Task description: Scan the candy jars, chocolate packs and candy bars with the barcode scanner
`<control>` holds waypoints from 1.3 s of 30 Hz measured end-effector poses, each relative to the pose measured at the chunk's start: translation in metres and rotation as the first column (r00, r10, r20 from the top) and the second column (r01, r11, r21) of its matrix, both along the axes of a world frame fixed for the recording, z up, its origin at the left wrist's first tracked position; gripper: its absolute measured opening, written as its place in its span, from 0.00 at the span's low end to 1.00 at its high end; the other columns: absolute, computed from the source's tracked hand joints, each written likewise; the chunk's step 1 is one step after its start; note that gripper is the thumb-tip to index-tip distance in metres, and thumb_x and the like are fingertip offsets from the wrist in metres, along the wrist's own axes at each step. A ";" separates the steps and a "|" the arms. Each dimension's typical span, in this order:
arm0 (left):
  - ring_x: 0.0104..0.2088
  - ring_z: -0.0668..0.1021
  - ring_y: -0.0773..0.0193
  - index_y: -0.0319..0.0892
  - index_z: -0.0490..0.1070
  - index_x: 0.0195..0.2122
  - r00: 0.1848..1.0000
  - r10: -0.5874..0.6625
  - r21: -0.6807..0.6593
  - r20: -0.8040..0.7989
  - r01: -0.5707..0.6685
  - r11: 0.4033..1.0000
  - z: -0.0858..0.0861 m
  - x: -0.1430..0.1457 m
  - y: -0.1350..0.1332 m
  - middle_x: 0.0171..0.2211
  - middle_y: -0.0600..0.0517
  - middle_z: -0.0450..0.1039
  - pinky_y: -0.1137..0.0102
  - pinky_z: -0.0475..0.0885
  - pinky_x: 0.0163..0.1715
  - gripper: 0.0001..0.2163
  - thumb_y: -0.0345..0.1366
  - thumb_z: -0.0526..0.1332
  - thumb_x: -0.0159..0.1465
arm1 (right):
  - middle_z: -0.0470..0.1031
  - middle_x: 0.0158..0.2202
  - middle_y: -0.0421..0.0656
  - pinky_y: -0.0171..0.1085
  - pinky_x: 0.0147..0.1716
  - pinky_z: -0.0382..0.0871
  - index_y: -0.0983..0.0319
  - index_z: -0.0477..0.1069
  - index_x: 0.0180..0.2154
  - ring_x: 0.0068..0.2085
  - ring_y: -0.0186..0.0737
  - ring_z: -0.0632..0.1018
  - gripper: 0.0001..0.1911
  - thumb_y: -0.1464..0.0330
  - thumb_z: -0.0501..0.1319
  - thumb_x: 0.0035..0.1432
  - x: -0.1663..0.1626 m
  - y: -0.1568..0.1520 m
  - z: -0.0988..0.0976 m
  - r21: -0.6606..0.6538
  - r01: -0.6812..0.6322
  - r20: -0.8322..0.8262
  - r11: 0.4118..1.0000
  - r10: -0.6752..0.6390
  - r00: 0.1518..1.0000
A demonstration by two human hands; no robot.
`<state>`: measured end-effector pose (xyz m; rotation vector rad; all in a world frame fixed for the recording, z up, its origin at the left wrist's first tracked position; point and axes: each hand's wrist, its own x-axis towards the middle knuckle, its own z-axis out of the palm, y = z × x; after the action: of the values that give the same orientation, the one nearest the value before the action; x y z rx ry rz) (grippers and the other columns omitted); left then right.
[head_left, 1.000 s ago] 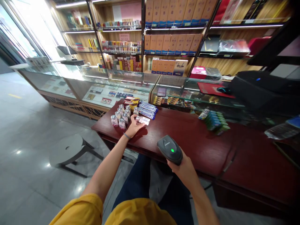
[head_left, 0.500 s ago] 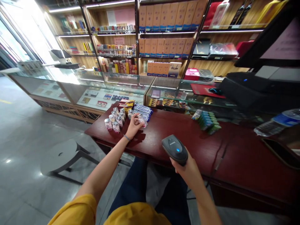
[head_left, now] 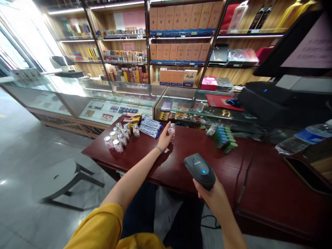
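Observation:
My left hand [head_left: 165, 137] reaches out over the dark red table, its fingers and thumb around a small clear jar [head_left: 172, 129] with a silvery lid and pinkish contents. The jar is upright, close to or on the tabletop. My right hand [head_left: 211, 192] grips a black barcode scanner [head_left: 199, 169] with a lit blue light, held above the table's front edge. To the left stand several similar jars [head_left: 118, 145] in a cluster, with a single jar [head_left: 136, 131] apart from them. Blue-and-white packets [head_left: 150, 127] lie between these jars and my left hand.
Yellow-and-brown packets [head_left: 132, 119] lie behind the jars. Green and blue small packs [head_left: 225, 138] stand right of centre on the table [head_left: 155, 166]. Further right are a water bottle [head_left: 303, 138] and a phone [head_left: 307, 173]. A glass counter [head_left: 121, 90] runs behind; a stool [head_left: 57, 180] stands left.
My left hand has carried the jar to the right, past the blue-and-white packets. The scanner stays in my right hand, slightly further right and lower in the view. The camera view has shifted a little.

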<state>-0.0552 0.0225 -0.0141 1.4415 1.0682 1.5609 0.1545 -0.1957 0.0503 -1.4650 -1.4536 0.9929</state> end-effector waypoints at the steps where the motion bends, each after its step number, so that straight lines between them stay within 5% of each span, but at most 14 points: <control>1: 0.46 0.76 0.62 0.47 0.61 0.67 1.000 -0.008 0.007 -0.015 0.008 1.000 -0.002 0.010 0.008 0.58 0.47 0.71 0.65 0.71 0.53 0.30 0.35 0.64 0.63 | 0.72 0.20 0.35 0.34 0.21 0.67 0.59 0.68 0.45 0.19 0.36 0.71 0.22 0.55 0.65 0.54 0.004 0.001 0.000 -0.003 0.010 -0.008 1.000 -0.010 1.000; 6: 0.37 0.78 0.64 0.45 0.61 0.63 0.996 -0.085 -0.030 -0.033 0.084 0.996 -0.010 0.061 0.043 0.42 0.50 0.76 0.66 0.74 0.45 0.30 0.31 0.65 0.60 | 0.71 0.19 0.35 0.34 0.19 0.66 0.59 0.68 0.42 0.18 0.36 0.70 0.21 0.53 0.65 0.53 0.029 0.004 -0.001 0.006 0.106 -0.015 0.994 -0.106 0.994; 17: 0.35 0.78 0.65 0.44 0.59 0.49 0.956 -0.253 -0.035 -0.150 0.251 0.967 -0.011 0.149 0.101 0.38 0.53 0.71 0.68 0.72 0.40 0.24 0.26 0.67 0.54 | 0.69 0.17 0.35 0.34 0.20 0.67 0.60 0.70 0.44 0.19 0.38 0.72 0.24 0.49 0.64 0.54 0.072 0.004 -0.009 0.005 0.231 0.009 0.973 -0.231 0.973; 27: 0.35 0.76 0.65 0.44 0.60 0.48 0.945 -0.260 -0.052 -0.201 0.254 0.966 -0.026 0.179 0.138 0.37 0.54 0.70 0.67 0.70 0.43 0.26 0.28 0.70 0.52 | 0.73 0.19 0.38 0.34 0.19 0.67 0.61 0.72 0.45 0.21 0.40 0.75 0.25 0.49 0.64 0.55 0.087 0.010 -0.019 0.002 0.261 0.021 0.965 -0.261 0.965; 39: 0.38 0.75 0.63 0.43 0.61 0.59 0.934 -0.262 -0.029 -0.242 0.263 0.964 -0.027 0.187 0.140 0.40 0.51 0.71 0.64 0.71 0.46 0.35 0.27 0.72 0.50 | 0.73 0.18 0.39 0.35 0.19 0.68 0.61 0.73 0.46 0.21 0.43 0.76 0.26 0.49 0.65 0.53 0.091 0.012 -0.032 0.020 0.303 0.046 0.953 -0.303 0.952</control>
<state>0.1317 0.1629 -0.0416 1.7347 0.9620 1.2199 0.2453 -0.1841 0.0186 -1.6527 -1.2175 0.7611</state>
